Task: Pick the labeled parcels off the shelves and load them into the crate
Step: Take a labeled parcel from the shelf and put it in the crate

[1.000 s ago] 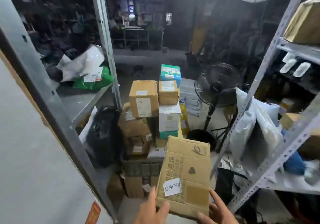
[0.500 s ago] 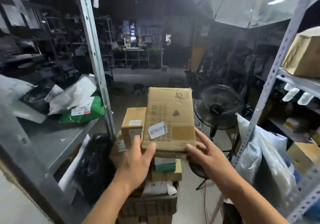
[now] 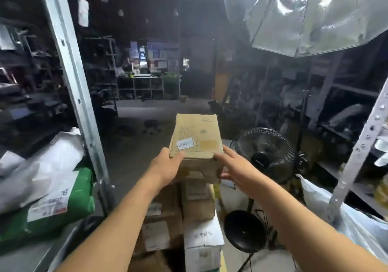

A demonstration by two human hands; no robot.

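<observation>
Cardboard parcel (image 3: 197, 136): a flat rectangular box of plain brown corrugated board, its top face creased and scuffed, carrying faint printed characters and a small white paper label (image 3: 185, 143) stuck slightly askew near the front left corner. It sits at the top of a stack of boxes (image 3: 195, 208), centred in the view, with both hands at its near end.

Left side: a galvanised steel shelf upright (image 3: 73, 78), perforated with bolt holes, rises at a slant. On the shelf beside it lie soft poly mailers: a crumpled white bag (image 3: 42, 166) over a glossy green bag (image 3: 81, 198) bearing a printed shipping label.

Left hand (image 3: 165, 167): grips the parcel's front left corner, thumb laid over the top edge just below the white label, fingers hidden underneath.

Stack below the parcel: brown cartons with rectangular white labels, plus a white carton (image 3: 202, 242) with printed characters at the lower right of the pile.

Right hand (image 3: 235, 167): fingers extended and spread, the fingertips resting on the parcel's front right corner and side face; the fingers do not curl around the box.

Right side: a black pedestal fan (image 3: 263, 156) with a round wire grille and circular base stands on the floor, just right of the stack. Above it hangs wrinkled translucent plastic sheeting (image 3: 304, 15). A second perforated steel upright (image 3: 361, 145) slants along the right edge.
</observation>
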